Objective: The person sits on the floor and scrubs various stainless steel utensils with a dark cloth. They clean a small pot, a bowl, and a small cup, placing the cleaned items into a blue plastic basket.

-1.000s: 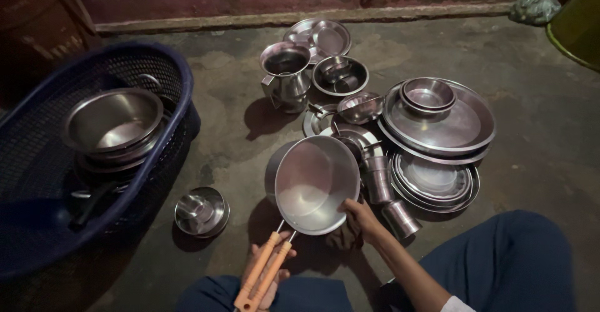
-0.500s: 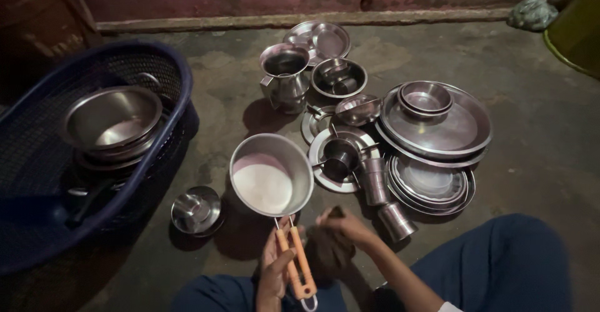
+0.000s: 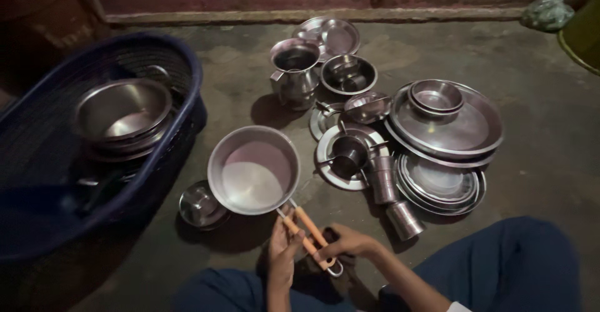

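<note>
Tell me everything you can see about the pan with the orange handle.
The pan is round, shiny metal, empty inside, held level above the floor, mouth up. Its orange two-bar handle ends in a metal loop. The left hand grips the handle from the left; the right hand touches its far end. It overlaps a small lid.

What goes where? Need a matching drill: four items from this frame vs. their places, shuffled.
Things:
1. saucepan
2. large steel bowl
3. small bowl
4. steel jug

Places:
A. inside the blue basket
B. on the big plate
C. standing on the floor near the wall
D. held by its orange handle in the left hand and right hand

Pairs: 1-D, 2-A, 3-B, 4-C
</note>
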